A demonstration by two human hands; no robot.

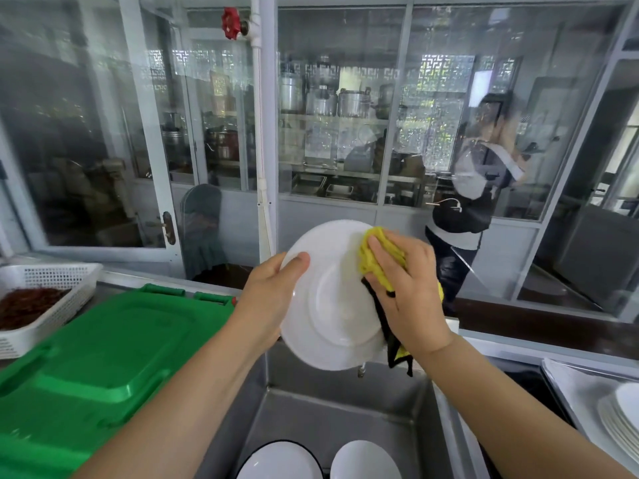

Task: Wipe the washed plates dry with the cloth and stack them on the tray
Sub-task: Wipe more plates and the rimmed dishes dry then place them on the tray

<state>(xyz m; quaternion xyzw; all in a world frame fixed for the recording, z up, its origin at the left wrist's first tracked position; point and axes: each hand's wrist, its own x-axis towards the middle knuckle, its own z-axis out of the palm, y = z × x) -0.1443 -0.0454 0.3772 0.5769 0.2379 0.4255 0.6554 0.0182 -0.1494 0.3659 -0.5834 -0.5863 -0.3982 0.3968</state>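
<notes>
A white plate (332, 299) is held up on edge above the steel sink (345, 406), its underside facing me. My left hand (273, 295) grips its left rim, thumb over the edge. My right hand (404, 288) presses a bunched yellow cloth (375, 252) with black trim against the plate's right side. Two more white dishes (363, 461) lie in the sink bottom. A stack of white plates (622, 423) sits on a metal tray (570, 385) at the far right.
A green plastic lid (103, 357) covers the counter on my left. Behind it stands a white perforated basket (48, 299) with dark red contents. Glass partitions run along the back, and a person (477, 188) stands behind the glass at the right.
</notes>
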